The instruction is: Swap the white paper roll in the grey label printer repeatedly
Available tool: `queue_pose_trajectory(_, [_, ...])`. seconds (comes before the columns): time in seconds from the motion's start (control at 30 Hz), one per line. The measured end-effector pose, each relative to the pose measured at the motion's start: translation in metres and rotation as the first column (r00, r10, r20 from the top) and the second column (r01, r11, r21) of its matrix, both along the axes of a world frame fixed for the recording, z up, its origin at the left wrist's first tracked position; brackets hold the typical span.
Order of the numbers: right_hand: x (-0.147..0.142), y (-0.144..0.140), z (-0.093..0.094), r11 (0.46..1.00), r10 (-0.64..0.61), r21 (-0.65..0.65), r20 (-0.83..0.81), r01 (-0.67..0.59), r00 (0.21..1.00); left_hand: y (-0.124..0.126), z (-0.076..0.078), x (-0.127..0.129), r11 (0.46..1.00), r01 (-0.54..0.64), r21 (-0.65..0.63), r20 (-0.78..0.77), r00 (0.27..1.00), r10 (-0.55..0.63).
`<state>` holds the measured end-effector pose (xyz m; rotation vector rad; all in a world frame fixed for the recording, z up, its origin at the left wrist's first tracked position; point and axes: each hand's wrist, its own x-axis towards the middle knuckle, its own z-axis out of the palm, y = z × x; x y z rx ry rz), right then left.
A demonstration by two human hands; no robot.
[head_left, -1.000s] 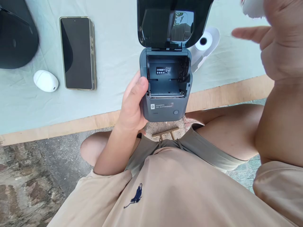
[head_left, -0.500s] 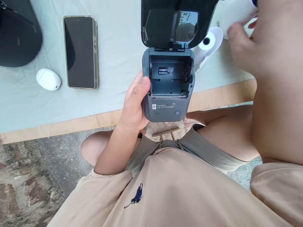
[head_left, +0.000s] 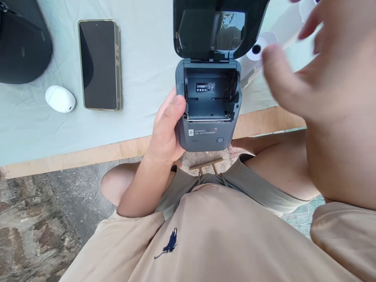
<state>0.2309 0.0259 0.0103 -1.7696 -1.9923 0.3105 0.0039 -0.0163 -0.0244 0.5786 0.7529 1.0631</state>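
Note:
A dark grey label printer (head_left: pixel 205 137) is gripped along its left side by my left hand (head_left: pixel 166 131), thumb on the front face. Its black lid (head_left: pixel 202 31) stands raised, and the paper compartment (head_left: pixel 207 103) holds no roll. My right hand (head_left: pixel 311 78) is at the upper right, blurred, thumb and fingers apart, with nothing visible between them. Behind its thumb lies a white label roll (head_left: pixel 262 42) with a dark core. Other white rolls (head_left: pixel 307 8) are partly covered by my right hand at the top right.
On the pale cloth-covered table (head_left: pixel 143 70) lie a phone (head_left: pixel 99 64) and a white oval earbud case (head_left: pixel 60 98). A black rounded object (head_left: pixel 23 43) occupies the top left corner. The wooden table edge (head_left: pixel 117 152) runs in front of my knees.
My right hand has moved left and towards me, away from the white rolls, and its fingers have spread. The printer in my left hand has barely shifted.

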Motion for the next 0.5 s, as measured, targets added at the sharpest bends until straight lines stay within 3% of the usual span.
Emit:
queue_pose_trajectory(0.03, [-0.005, 0.0, 0.001, 0.992, 0.123, 0.003, 0.102, -0.124, 0.987, 0.0, 0.0, 0.0, 1.0, -0.007, 0.012, 0.011, 1.0, 0.007])
queue_pose_trajectory(0.1, [-0.011, 0.004, -0.002, 0.98, 0.198, -0.038, 0.185, -0.194, 0.963, 0.0, 0.0, -0.001, 1.0, -0.013, 0.023, 0.028, 1.0, 0.012])
queue_pose_trajectory(0.33, [-0.01, 0.018, -0.012, 0.986, 0.123, -0.144, 0.259, -0.088, 0.958, -0.001, 0.0, 0.0, 1.0, -0.008, -0.015, 0.005, 1.0, 0.008])
queue_pose_trajectory(0.5, [-0.009, 0.006, -0.001, 0.991, 0.134, -0.04, 0.097, -0.131, 0.986, -0.002, -0.001, 0.001, 1.0, -0.01, -0.016, -0.041, 0.999, 0.009])
